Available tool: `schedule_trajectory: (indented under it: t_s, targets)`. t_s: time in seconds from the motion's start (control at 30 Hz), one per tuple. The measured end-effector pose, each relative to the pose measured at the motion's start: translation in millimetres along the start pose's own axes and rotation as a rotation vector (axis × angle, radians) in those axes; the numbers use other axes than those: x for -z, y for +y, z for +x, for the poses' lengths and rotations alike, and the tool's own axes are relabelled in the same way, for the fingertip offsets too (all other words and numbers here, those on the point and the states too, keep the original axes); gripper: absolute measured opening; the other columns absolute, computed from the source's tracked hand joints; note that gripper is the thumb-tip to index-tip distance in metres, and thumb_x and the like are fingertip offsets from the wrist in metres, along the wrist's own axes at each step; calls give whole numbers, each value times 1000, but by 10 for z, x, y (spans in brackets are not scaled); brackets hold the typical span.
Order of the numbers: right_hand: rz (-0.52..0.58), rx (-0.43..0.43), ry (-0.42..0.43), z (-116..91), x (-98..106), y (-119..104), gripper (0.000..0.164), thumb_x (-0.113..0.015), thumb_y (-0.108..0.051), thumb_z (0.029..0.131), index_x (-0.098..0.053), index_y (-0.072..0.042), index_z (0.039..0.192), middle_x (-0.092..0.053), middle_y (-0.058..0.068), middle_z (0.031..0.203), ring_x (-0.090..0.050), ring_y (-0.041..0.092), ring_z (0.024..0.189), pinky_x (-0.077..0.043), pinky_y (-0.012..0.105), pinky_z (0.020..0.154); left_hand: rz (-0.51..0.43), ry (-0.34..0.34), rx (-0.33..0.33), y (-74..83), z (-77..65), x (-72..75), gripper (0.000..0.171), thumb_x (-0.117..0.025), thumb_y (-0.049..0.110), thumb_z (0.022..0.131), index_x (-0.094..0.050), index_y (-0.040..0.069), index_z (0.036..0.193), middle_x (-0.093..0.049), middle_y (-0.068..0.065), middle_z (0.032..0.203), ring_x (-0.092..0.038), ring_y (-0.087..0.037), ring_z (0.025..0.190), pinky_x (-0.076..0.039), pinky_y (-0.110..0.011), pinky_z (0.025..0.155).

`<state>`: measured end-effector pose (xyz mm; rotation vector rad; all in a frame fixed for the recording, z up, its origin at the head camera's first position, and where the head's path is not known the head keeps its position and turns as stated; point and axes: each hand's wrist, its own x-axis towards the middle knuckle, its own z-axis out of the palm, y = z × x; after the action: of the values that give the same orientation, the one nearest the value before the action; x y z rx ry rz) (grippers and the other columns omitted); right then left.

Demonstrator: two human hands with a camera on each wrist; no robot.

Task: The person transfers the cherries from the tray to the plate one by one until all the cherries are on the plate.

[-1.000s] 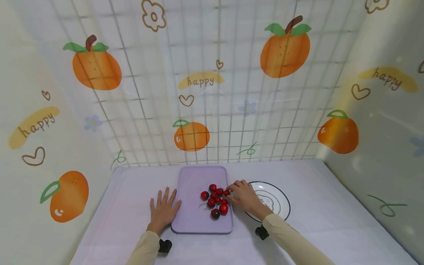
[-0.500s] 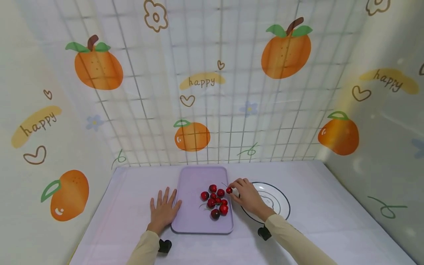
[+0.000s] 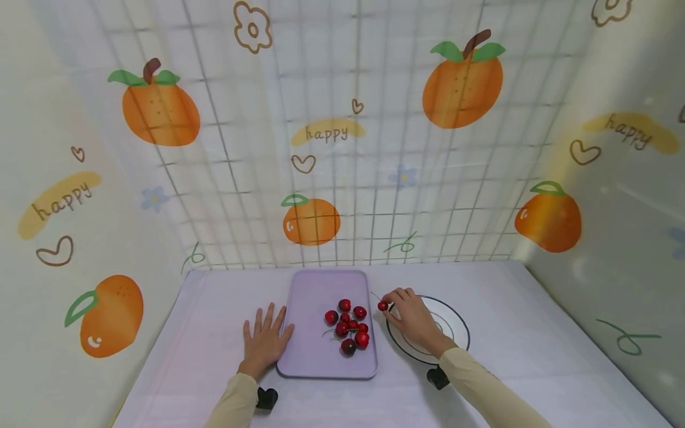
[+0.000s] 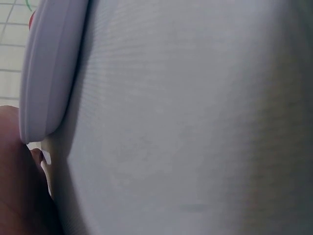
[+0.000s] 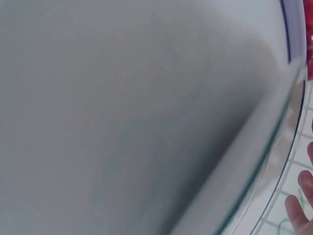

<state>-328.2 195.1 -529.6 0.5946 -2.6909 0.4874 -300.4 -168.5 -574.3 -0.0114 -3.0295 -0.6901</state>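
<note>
In the head view my right hand (image 3: pixel 414 315) pinches a cherry (image 3: pixel 382 306) with a thin stem by its fingertips. It holds the fruit at the left rim of a white plate (image 3: pixel 464 351) with a dark edge line, and the hand covers part of that plate. A pile of red cherries (image 3: pixel 361 340) lies on the right half of a lilac tray (image 3: pixel 310 291). My left hand (image 3: pixel 266 343) rests with fingers spread at the tray's left edge, its thumb touching the rim. The left wrist view shows the tray's side (image 4: pixel 51 73) beside part of that hand.
A white cloth (image 3: pixel 524 333) covers the table. Behind it hangs a curtain (image 3: pixel 369 178) printed with oranges, with a grid showing through, and similar curtains close off both sides. Black wrist cameras (image 3: pixel 266 397) sit at both sleeves.
My right hand has lifted a cherry off the tray's right edge and carried it rightward to the plate's rim. The left hand has stayed in place.
</note>
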Motion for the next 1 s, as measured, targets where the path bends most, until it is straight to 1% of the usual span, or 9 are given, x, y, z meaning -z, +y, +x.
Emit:
schedule_trajectory:
  t_s: [0.2, 0.3, 0.5, 0.63, 0.73, 0.87, 1.0]
  targets:
    - [-23, -4, 20, -55, 49, 92, 26, -76, -14, 92, -67, -8, 116, -70, 8, 112, -57, 27, 105, -52, 48, 93, 24, -10, 12, -44, 30, -59, 68, -34, 58, 105, -29, 23, 163, -15, -8, 175, -3, -40, 163, 6, -67, 127]
    - [-39, -16, 25, -86, 65, 136, 28, -77, -14, 91, -67, -8, 117, -71, 8, 112, -58, 27, 106, -53, 48, 93, 31, -20, 8, -21, 29, -31, 67, -37, 56, 105, -31, 21, 162, -17, -10, 175, -6, -42, 162, 3, -69, 126]
    - [-46, -28, 30, -132, 57, 233, 29, -78, -17, 91, -67, -8, 116, -72, 8, 112, -59, 27, 106, -53, 47, 93, 52, -38, 18, 51, -2, 33, 64, -39, 53, 106, -33, 22, 162, -18, -9, 175, -8, -41, 162, 0, -69, 127]
    - [-61, -11, 61, -156, 53, 301, 30, -80, -16, 89, -68, -6, 114, -72, 9, 108, -59, 28, 103, -52, 46, 90, 46, -29, 18, 6, 45, -31, 65, -38, 54, 107, -31, 23, 163, -16, -9, 175, -5, -41, 163, 3, -68, 127]
    - [-77, -16, 66, -171, 58, 350, 31, -79, -15, 89, -67, -5, 115, -71, 9, 107, -59, 30, 104, -52, 47, 88, 53, -27, 25, -34, 86, -70, 66, -37, 56, 106, -28, 24, 164, -14, -7, 176, -3, -40, 163, 4, -67, 127]
    - [-96, -48, 51, -212, 61, 401, 30, -78, -15, 90, -67, -4, 116, -70, 9, 108, -58, 29, 105, -51, 47, 88, 65, -32, 32, -73, 110, -92, 67, -36, 58, 106, -27, 26, 164, -13, -6, 176, -2, -39, 163, 3, -68, 127]
    - [-99, -67, 49, -268, 74, 425, 27, -78, -14, 89, -67, -5, 112, -70, 10, 109, -57, 30, 104, -51, 48, 88, 65, -30, 25, -112, 128, -126, 67, -34, 60, 106, -27, 27, 164, -12, -6, 176, -1, -39, 163, 4, -68, 126]
